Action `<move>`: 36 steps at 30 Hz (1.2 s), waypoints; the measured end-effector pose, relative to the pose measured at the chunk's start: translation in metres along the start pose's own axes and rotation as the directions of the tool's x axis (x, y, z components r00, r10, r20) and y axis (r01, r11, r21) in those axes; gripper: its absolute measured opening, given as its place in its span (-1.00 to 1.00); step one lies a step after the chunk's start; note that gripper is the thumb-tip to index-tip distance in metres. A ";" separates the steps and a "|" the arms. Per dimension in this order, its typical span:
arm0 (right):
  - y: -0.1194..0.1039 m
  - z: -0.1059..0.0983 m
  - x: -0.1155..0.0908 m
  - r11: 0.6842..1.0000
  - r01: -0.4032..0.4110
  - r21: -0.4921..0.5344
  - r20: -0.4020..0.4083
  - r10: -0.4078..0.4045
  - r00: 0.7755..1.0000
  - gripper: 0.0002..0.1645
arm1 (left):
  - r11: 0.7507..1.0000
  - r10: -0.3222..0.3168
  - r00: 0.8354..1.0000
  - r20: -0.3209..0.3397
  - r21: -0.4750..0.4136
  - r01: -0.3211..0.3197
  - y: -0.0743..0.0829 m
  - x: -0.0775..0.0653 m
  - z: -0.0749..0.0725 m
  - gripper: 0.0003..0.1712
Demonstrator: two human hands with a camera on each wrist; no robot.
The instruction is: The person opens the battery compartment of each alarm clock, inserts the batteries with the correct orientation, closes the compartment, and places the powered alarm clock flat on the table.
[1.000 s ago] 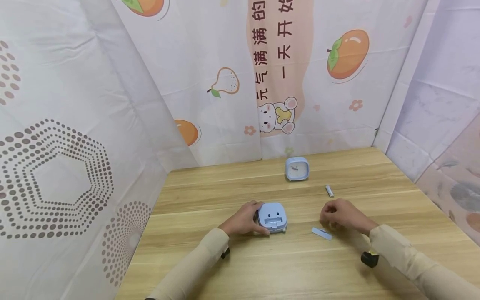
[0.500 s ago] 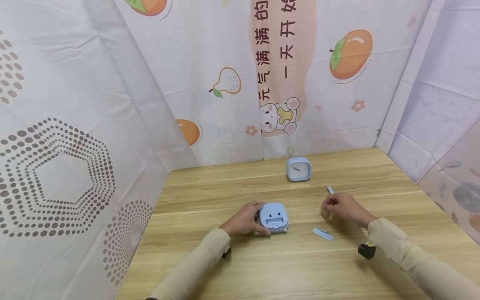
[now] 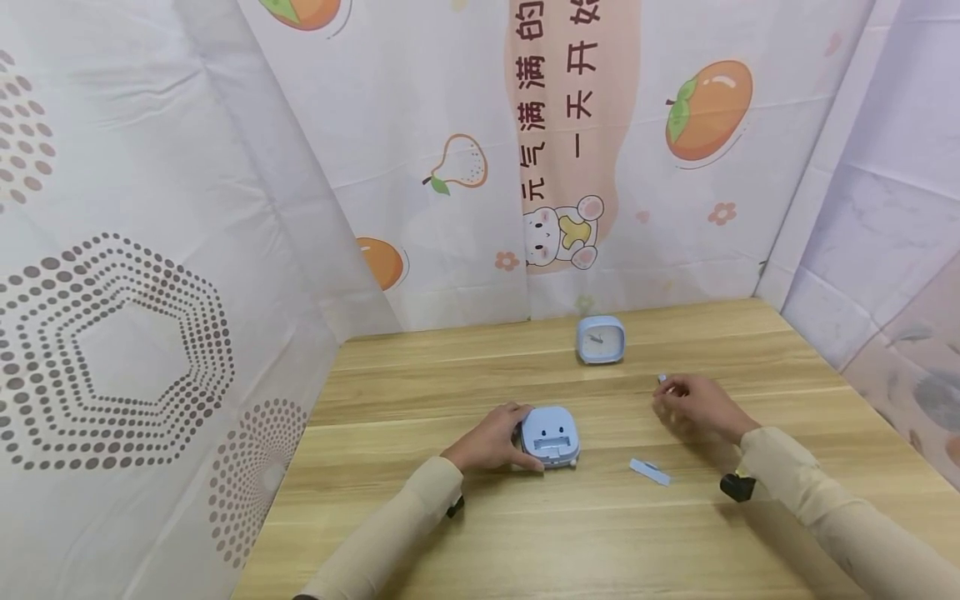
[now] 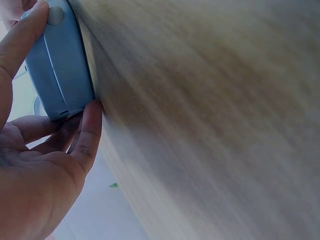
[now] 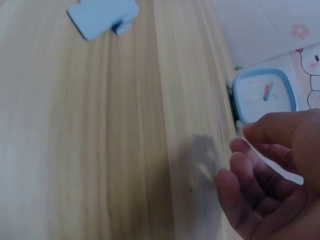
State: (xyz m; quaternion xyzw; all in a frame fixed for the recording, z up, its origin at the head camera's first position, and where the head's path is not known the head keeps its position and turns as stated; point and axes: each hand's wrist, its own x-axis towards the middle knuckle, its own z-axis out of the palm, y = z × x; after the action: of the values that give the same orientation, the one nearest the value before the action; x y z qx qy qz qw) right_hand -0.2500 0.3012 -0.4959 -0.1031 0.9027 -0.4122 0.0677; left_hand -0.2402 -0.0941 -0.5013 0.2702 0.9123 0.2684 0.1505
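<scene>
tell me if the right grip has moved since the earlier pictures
Yes: in the head view, the right grip has moved farther from the blue strip, toward the back of the table.

The stick right of centre in the head view is mostly hidden behind the right-hand grip, can't tell if they're touching. Left-hand grip covers the left side of the blue case, which also runs off the top left of the left wrist shot. In the right wrist one the flap is blurry and cut off up top. Clock numbers in the head view? Too tiny.
</scene>
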 end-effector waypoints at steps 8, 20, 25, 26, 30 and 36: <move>0.006 -0.008 0.007 0.997 -0.008 -0.078 -0.081 0.002 0.997 -0.68 | 1.000 -0.006 1.000 -0.001 -0.002 0.006 0.000 -0.001 0.003 0.23; 0.023 -0.008 0.019 0.979 0.057 -0.198 -0.074 -0.073 0.995 -0.40 | 0.999 -0.005 1.000 -0.010 -0.038 0.004 -0.004 -0.001 0.006 0.23; 0.027 -0.012 0.019 0.969 0.075 -0.234 -0.006 -0.078 0.997 -0.46 | 1.000 -0.012 1.000 -0.010 -0.016 0.012 -0.002 -0.001 0.004 0.24; 0.027 -0.013 0.019 0.970 0.070 -0.231 0.003 -0.071 0.997 -0.47 | 1.000 -0.013 1.000 -0.010 -0.012 0.013 -0.002 -0.001 0.004 0.24; 0.027 -0.016 0.021 0.970 0.082 -0.228 0.021 -0.079 0.997 -0.44 | 1.000 -0.015 1.000 -0.014 0.000 0.015 0.000 0.000 0.001 0.23; 0.026 -0.016 0.024 0.961 0.112 -0.251 0.025 -0.110 0.994 -0.35 | 1.000 -0.022 1.000 -0.009 0.008 0.022 0.001 0.000 0.001 0.23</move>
State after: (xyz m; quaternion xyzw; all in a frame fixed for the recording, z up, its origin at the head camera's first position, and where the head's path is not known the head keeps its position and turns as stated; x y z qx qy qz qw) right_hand -0.2798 0.3235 -0.5062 -0.1636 0.9402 -0.2967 0.0359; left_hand -0.2399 -0.0929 -0.5013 0.2594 0.9170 0.2643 0.1481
